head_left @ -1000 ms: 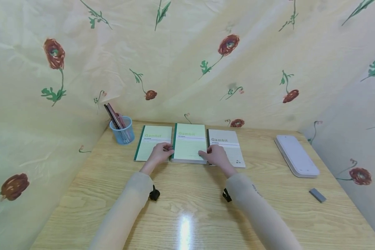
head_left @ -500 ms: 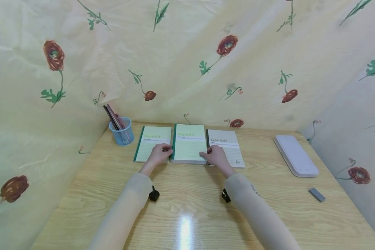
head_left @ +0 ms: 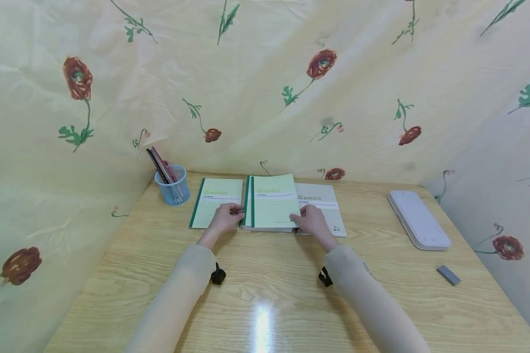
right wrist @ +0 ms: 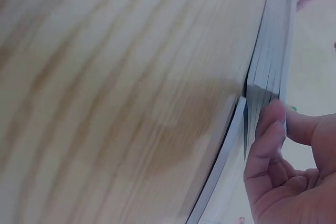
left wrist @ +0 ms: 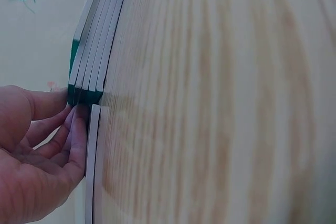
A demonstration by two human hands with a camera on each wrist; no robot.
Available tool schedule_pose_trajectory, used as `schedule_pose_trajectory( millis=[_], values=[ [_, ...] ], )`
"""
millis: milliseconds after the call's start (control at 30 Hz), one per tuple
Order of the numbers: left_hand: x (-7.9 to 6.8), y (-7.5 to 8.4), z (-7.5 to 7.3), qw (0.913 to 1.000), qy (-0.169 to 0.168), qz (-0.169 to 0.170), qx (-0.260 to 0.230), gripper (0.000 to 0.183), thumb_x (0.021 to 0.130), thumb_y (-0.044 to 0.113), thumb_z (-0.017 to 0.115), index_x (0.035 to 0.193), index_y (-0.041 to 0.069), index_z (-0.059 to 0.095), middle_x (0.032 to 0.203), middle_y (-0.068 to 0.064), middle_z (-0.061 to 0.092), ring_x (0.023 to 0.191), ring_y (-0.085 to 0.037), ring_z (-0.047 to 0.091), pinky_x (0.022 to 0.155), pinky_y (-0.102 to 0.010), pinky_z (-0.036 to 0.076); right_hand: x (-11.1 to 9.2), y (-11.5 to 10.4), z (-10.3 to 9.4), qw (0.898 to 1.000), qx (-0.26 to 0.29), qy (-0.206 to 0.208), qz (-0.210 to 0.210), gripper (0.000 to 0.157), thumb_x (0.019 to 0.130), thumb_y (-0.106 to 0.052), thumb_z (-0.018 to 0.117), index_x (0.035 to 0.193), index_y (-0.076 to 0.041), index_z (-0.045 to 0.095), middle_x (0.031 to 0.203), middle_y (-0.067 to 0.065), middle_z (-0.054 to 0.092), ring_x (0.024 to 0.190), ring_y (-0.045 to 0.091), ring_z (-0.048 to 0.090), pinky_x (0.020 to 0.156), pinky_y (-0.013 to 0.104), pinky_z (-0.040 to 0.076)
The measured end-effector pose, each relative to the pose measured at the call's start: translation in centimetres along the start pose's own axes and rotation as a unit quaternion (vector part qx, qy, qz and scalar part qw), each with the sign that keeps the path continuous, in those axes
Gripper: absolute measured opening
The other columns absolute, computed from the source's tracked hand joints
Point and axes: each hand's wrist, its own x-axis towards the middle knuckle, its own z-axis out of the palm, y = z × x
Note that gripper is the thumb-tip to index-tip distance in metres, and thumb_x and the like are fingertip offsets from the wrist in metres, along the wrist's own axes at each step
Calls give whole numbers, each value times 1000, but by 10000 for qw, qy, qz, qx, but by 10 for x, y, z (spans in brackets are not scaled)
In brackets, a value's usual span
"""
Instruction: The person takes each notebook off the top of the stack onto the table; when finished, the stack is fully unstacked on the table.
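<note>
At the back of the table lies a stack of several notebooks [head_left: 248, 203] with green spines. Its pale-green top notebook [head_left: 271, 206] sits shifted to the right, so the one below shows along the left. My right hand [head_left: 312, 223] pinches this top notebook at its lower right edge, thumb on the cover. My left hand [head_left: 224, 218] holds the stack at its spine; in the left wrist view the thumb and curled fingers [left wrist: 79, 129] meet the green edge. A green-spined notebook [head_left: 206, 206] lies under the left hand, a grey notebook [head_left: 326, 203] under the right.
A blue pen cup [head_left: 174, 189] with pens stands at the back left, near the flowered cloth wall [head_left: 265, 98]. Toward the right lie a white flat case [head_left: 419, 220] and a small grey block [head_left: 448, 275] on the wooden table [head_left: 265, 274].
My right hand has moved slightly right, bringing the top notebook with it and tilting it a little off the stack. My left hand has stayed in place at the spine.
</note>
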Motion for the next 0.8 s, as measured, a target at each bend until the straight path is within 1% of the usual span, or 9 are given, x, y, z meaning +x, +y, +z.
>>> schedule_pose_trajectory(
  millis=[67,100,167,233,300,400,500,667,800],
  values=[
    [0,0,0,10000,3,8,13,30,99,8,62,126,-3,64,113,-14,66,104,-27,59,93,-39,48,-2,2,-4,9998,192,-61,74,40,97,-22,65,118,11,55,104,26,66,59,16,67,64,27,55],
    [0,0,0,10000,5,-6,3,30,99,8,62,126,-2,64,113,-14,66,105,-27,59,94,-39,48,-3,4,-7,9995,293,-97,110,43,98,-21,64,122,12,53,111,29,65,60,17,68,65,28,56],
    [0,1,0,10000,4,-11,-8,30,99,8,62,126,-2,64,114,-15,66,105,-27,59,94,-39,48,-4,7,-11,9986,504,-112,147,46,99,-21,63,126,12,49,116,31,63,62,17,68,66,30,57],
    [-1,1,0,10000,6,18,-6,30,99,8,62,126,-3,64,114,-15,66,106,-28,60,95,-40,48,-4,13,-15,9970,754,-80,121,46,99,-20,62,127,13,48,113,31,64,61,16,68,65,29,56],
    [-1,0,0,10000,6,39,-18,30,98,8,62,126,-3,64,114,-15,66,107,-28,60,94,-40,48,-3,19,-19,9952,978,-21,99,44,100,-20,62,126,13,48,104,27,69,59,13,66,62,27,55],
    [0,-1,1,10000,7,52,-38,29,98,8,63,125,-4,64,114,-15,67,107,-28,60,94,-40,48,-3,28,-28,9919,1268,93,78,42,100,-18,62,124,13,49,93,22,71,56,11,63,58,25,53],
    [0,-1,2,10000,1,37,-45,29,98,8,63,125,-4,64,114,-15,67,107,-28,61,94,-40,49,-4,39,-40,9888,1479,172,134,43,100,-18,61,126,14,49,91,18,71,56,10,61,58,25,53],
    [1,-3,2,9999,14,99,-24,28,98,8,63,124,-4,64,114,-16,67,108,-28,61,94,-41,49,-10,58,-67,9833,1802,179,175,48,101,-18,60,131,16,44,87,7,68,59,8,60,59,24,53],
    [1,-5,1,9999,28,128,-43,28,98,7,63,124,-4,64,115,-16,67,109,-29,61,94,-41,49,-18,77,-93,9827,1839,105,206,53,101,-19,59,135,17,40,81,-2,65,61,6,60,62,22,53]
  ],
)
